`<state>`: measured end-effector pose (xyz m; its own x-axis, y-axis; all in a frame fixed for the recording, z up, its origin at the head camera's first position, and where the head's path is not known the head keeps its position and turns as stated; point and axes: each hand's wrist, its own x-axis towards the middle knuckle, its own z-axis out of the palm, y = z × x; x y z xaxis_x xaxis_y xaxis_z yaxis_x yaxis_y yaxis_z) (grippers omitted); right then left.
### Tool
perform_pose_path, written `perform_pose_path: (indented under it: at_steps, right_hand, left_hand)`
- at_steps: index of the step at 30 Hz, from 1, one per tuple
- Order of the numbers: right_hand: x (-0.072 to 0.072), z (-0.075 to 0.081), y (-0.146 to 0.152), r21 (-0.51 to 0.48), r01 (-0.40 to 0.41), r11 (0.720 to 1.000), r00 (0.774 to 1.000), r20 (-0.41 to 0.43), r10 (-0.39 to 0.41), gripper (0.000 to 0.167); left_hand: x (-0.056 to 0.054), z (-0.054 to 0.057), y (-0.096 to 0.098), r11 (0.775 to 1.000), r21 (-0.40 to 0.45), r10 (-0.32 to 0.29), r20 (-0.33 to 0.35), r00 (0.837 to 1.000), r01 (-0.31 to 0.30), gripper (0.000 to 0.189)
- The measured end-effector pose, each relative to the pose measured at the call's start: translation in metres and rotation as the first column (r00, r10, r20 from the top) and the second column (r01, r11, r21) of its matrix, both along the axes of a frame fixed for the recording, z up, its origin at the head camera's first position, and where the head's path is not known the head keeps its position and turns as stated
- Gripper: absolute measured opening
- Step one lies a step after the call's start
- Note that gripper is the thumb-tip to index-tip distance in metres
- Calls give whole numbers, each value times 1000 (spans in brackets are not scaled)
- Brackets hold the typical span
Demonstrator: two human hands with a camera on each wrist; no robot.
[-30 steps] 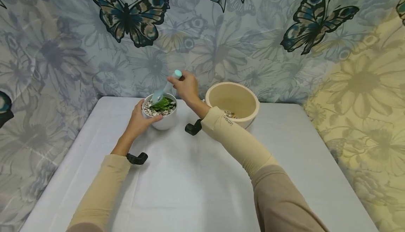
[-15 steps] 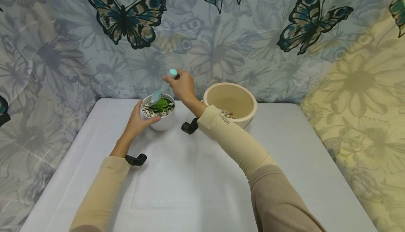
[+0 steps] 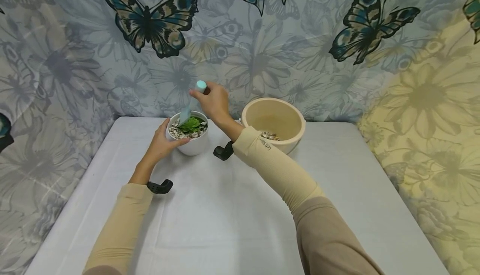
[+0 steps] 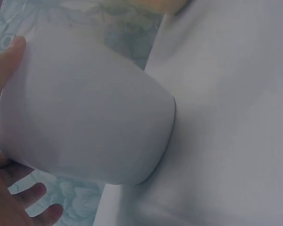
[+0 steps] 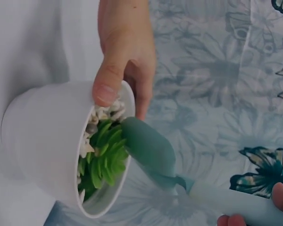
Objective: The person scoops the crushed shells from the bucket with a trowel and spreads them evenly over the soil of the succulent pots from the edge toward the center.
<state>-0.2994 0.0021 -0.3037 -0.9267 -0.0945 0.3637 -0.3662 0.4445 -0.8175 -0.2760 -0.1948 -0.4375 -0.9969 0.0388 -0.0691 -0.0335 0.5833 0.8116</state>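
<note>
From here I read the right hand's (image 3: 216,102) fingers clenched on the trowel (image 5: 153,148) by its handle, above and right of the pot (image 3: 195,146). Trowel's long axis runs from those fingers down-left to the pot, blade tip inside its rim, just beside the plant (image 3: 190,125); whether it touches the stones (image 3: 179,133), I can't tell. Left hand (image 3: 162,143), nearer, grasps the pot from its left, thumb at the near rim. I see the tub (image 3: 275,118) right of the pot, on the counter (image 3: 225,225).
</note>
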Motion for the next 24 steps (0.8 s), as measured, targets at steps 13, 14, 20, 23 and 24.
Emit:
perform_pose_path:
  at_steps: [13,14,20,23,24]
  right_hand:
    - [-9,7,21,-178,53,983,998,36,-48,21]
    - [-10,7,23,-219,59,974,997,69,-45,20]
    - [-14,11,34,-409,90,908,974,227,5,26]
    - [-14,12,39,-468,108,877,962,271,25,26]
    - [-14,12,41,-488,114,866,958,283,34,25]
  left_hand:
    - [0,-12,3,995,94,44,-89,995,-36,113]
    - [0,-12,4,995,91,50,-93,994,-41,113]
    - [1,-12,4,996,74,61,-86,994,-54,115]
    - [3,-11,3,997,61,57,-83,995,-52,115]
    - [4,-10,2,997,58,57,-85,995,-52,114]
